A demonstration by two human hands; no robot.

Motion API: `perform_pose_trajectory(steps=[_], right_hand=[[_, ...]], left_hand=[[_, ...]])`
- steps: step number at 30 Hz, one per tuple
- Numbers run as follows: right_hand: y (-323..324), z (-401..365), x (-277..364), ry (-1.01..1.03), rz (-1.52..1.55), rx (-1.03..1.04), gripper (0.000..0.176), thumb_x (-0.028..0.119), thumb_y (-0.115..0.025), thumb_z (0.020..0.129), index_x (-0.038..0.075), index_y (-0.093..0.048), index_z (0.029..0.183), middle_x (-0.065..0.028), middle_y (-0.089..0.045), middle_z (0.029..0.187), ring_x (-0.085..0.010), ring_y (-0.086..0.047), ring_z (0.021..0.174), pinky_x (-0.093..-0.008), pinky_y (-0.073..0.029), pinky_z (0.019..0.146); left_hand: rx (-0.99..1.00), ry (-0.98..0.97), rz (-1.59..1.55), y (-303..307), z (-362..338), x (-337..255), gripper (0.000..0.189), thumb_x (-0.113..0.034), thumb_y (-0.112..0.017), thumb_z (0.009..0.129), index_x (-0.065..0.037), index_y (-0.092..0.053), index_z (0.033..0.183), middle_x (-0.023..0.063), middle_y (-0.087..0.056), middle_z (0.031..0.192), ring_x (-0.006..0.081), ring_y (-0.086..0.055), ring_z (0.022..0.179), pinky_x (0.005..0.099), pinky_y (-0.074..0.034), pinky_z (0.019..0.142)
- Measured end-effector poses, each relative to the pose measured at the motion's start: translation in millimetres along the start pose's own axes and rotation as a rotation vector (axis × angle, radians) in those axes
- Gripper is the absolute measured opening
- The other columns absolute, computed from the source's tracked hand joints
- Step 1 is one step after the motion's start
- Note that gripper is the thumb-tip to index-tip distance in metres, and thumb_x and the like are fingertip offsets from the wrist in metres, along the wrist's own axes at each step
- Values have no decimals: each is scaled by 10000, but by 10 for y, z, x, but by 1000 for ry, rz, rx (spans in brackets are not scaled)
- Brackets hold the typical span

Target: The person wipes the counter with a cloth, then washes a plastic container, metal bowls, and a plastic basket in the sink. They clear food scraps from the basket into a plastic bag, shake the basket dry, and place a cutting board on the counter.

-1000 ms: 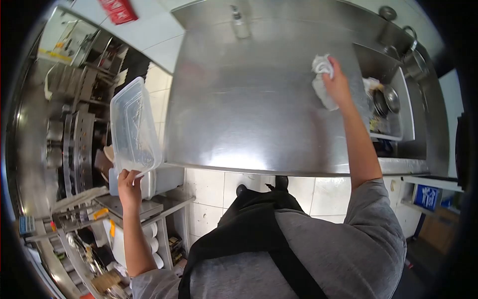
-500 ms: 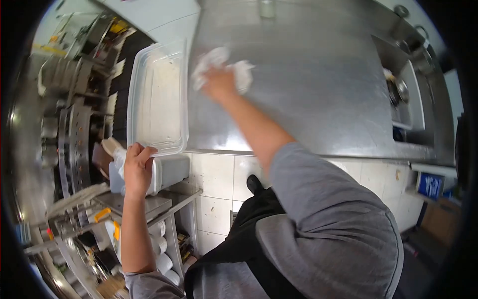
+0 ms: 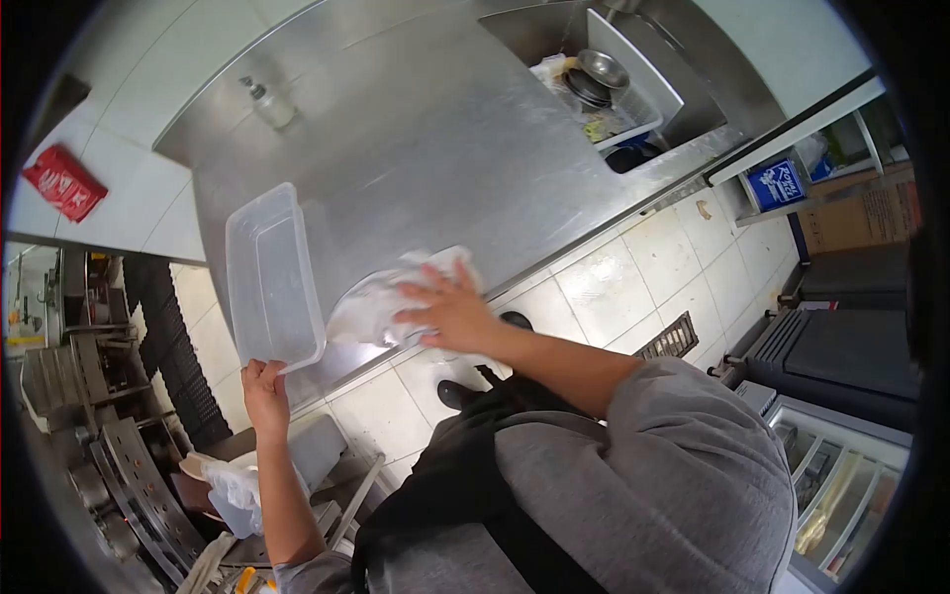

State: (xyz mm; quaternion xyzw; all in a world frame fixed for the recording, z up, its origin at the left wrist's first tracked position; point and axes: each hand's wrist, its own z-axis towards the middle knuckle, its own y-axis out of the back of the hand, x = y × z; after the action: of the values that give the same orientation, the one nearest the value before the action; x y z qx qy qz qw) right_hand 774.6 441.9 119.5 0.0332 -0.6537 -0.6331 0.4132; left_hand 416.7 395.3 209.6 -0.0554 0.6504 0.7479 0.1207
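The left hand (image 3: 263,388) had its grip shut on the near short end of the clear tub (image 3: 272,282). The right hand (image 3: 445,307) lay flat, fingers apart, on the white cloth (image 3: 381,302). The cloth had come across to the near edge of the worktop (image 3: 435,148). The tub now sat at the worktop's left, open side up, long side pointing away from the person.

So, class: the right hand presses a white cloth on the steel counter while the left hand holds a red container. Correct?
No. The head view shows the left hand holding a clear container, not a red one; the rest stands.
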Motion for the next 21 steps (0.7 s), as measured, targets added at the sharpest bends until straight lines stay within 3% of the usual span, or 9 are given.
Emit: perform_pose_trajectory(steps=[7, 9, 11, 12, 13, 15, 16, 19, 21], right_hand=[[1420, -893, -2040, -479, -423, -115, 695, 362, -734, 720, 390, -483, 1368, -33, -393, 1474, -329, -299, 1392, -690, -207, 1067], [1809, -1159, -2710, -565, -462, -184, 706, 334, -736, 721, 373, -473, 1375, -55, -426, 1432, -291, -391, 1326, -683, -290, 993], [2128, -1418, -3542, -580, -419, -339, 599, 284, -726, 741, 312, -548, 1313, -127, -521, 1326, -307, -492, 1227, -532, -403, 954], [2325, -1481, -3819, -707, -489, -317, 547, 249, -713, 757, 274, -577, 1287, -148, -541, 1301, -322, -527, 1185, -479, -428, 951], [2483, -1490, -4049, -808, -551, -338, 493, 206, -699, 774, 234, -607, 1257, -157, -569, 1268, -334, -532, 1178, -475, -430, 957], [2806, -1477, -4573, -766, -427, -516, 414, 126, -661, 786, 148, -647, 1199, -190, -640, 1143, -353, -582, 1102, -406, -454, 950], [2908, -1437, -4878, -777, -220, -619, 407, 132, -642, 810, 96, -628, 1215, -202, -642, 1145, -358, -607, 1067, -408, -461, 941], [3204, -899, -4553, -866, -101, -713, 371, 197, -564, 913, 38, -591, 1247, -160, -658, 1128, -312, -633, 998, -370, -473, 881], [3096, -536, -4410, -718, 115, -777, 372, 199, -541, 936, 56, -568, 1279, -112, -654, 1087, -241, -618, 907, -331, -473, 803]], left_hand=[[-31, 46, 78, -380, 319, -517, 220, 49, -658, 749, -86, -648, 923, 79, -548, 876, 283, -536, 882, 410, -440, 855], [39, 122, 147, -419, 363, -677, 290, 21, -631, 762, -143, -656, 1000, 70, -569, 994, 308, -551, 1041, 602, -271, 1089], [89, 168, 191, -444, 395, -834, 340, 26, -603, 770, -158, -648, 1053, 79, -559, 1073, 312, -529, 1096, 614, -245, 1091], [131, 215, 233, -443, 396, -897, 391, 32, -576, 779, -172, -640, 1107, 88, -550, 1152, 315, -507, 1151, 627, -220, 1092], [106, 259, 242, -436, 389, -943, 391, 32, -576, 779, -172, -640, 1107, 88, -550, 1152, 315, -507, 1151, 627, -220, 1092], [51, 283, 200, -392, 356, -1008, 538, 56, -535, 736, -207, -614, 1199, 98, -490, 1262, 329, -423, 1257, 677, -174, 1090], [17, 298, 145, -340, 352, -1015, 600, 81, -501, 708, -190, -602, 1234, 129, -446, 1321, 354, -385, 1285, 632, -181, 1110], [-231, 272, 40, -198, 612, -960, 547, 72, -524, 730, -155, -608, 1220, 146, -456, 1315, 361, -398, 1270, 555, -249, 1104], [-335, 257, -24, -118, 1027, -905, 455, 42, -564, 775, -122, -621, 1195, 159, -476, 1302, 361, -422, 1244, 482, -326, 1062]])
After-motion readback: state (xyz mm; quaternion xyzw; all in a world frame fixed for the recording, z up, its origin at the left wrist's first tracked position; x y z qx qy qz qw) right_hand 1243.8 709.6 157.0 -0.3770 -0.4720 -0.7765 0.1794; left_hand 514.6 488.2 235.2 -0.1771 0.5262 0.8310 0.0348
